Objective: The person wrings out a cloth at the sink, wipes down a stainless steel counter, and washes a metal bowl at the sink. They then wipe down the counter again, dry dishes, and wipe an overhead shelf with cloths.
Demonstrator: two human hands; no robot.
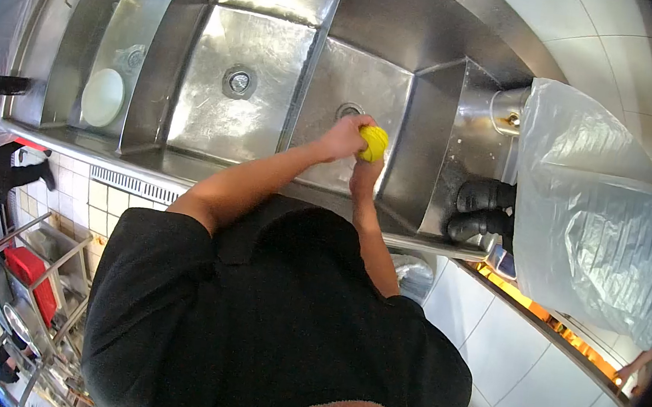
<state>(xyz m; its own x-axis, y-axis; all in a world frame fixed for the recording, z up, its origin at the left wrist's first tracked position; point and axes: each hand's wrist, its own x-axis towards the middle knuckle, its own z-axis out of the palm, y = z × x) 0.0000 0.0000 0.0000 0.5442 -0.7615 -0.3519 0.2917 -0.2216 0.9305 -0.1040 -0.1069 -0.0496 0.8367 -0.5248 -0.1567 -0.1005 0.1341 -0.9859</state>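
Observation:
Both of my hands are on a bunched-up yellow cloth (373, 144), held over the right-hand basin (369, 76) of a steel sink. My left hand (344, 136) is closed around its left side. Just below it, my right hand (365, 174) is closed on the cloth's lower end. The fingers are partly hidden behind the cloth and the hands. A round drain (348, 111) shows in the basin floor, partly covered by my left hand.
Left of the divider (313, 65) lies a second basin with a drain (238, 81). A white bowl (103, 98) sits in the compartment farther left. Black boots (478, 209) and a plastic-covered object (589, 225) are at the right. Metal racks (54, 261) stand lower left.

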